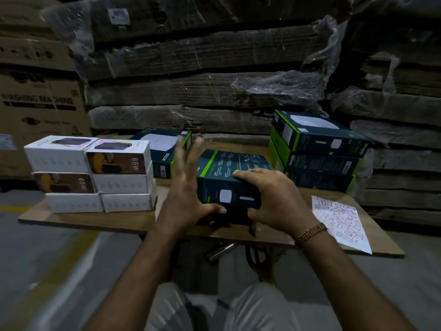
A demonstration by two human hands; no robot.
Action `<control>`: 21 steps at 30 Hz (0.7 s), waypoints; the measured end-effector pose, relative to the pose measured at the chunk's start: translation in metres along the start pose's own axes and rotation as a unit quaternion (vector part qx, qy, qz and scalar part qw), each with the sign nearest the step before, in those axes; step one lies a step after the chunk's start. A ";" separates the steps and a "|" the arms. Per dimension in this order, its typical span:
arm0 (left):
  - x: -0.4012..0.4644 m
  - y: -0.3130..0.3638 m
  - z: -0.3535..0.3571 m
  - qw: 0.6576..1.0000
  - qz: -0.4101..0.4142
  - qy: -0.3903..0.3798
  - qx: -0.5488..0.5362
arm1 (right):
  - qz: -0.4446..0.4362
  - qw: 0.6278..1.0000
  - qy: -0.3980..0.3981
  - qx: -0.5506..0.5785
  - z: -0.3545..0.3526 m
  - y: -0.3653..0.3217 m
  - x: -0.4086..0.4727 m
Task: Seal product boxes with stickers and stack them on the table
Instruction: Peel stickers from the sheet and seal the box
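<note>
Your right hand [274, 199] has the dark box [232, 177], fingers curled over its top near edge and thumb under the front face, holding it just above the near middle of the table [95, 222]. Your left hand [188, 187] is spread wide, fingers straight and fanned beside the box's left end; only the thumb reaches in low at the front corner. Nothing is held in that one.

That box looks like stiff printed card with a smooth finish, so expect it to be light but a bit slick. Take it by the two short ends or clamp top and bottom near a corner; squeezing the broad faces could dent them. The flap end facing you is where a seal would go, I'd judge.

Stickers are waiting: the sheet [338, 222] lies flat at the right front of the table, covered in small reddish shapes too small to read.

Writing, now. On the stack of white boxes [93, 175] at the left, "65W" shows twice, once upside down. The lone dark box behind your left hand [164, 151] reads something like "AC1350", blurred. The dark stack at the right [317, 154] carries a brand word on its side, too soft to spell. Far left, a big carton [40, 101] says "WASHING MACHINE".
</note>
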State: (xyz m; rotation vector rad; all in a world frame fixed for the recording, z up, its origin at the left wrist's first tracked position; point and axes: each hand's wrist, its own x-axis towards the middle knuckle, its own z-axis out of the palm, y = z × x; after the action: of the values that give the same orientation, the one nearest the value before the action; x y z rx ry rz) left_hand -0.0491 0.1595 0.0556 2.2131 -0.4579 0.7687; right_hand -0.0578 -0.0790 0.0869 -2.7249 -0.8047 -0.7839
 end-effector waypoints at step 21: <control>-0.048 0.006 0.039 0.998 0.010 -0.037 0.049 | 0.247 0.935 0.213 0.139 0.045 0.005 -0.086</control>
State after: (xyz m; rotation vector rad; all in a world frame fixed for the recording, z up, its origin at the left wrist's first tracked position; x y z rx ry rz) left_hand -0.0731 0.1308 0.0061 2.3390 -0.4884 0.7349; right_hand -0.0969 -0.1074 0.0023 -2.2305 -0.1108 -0.9938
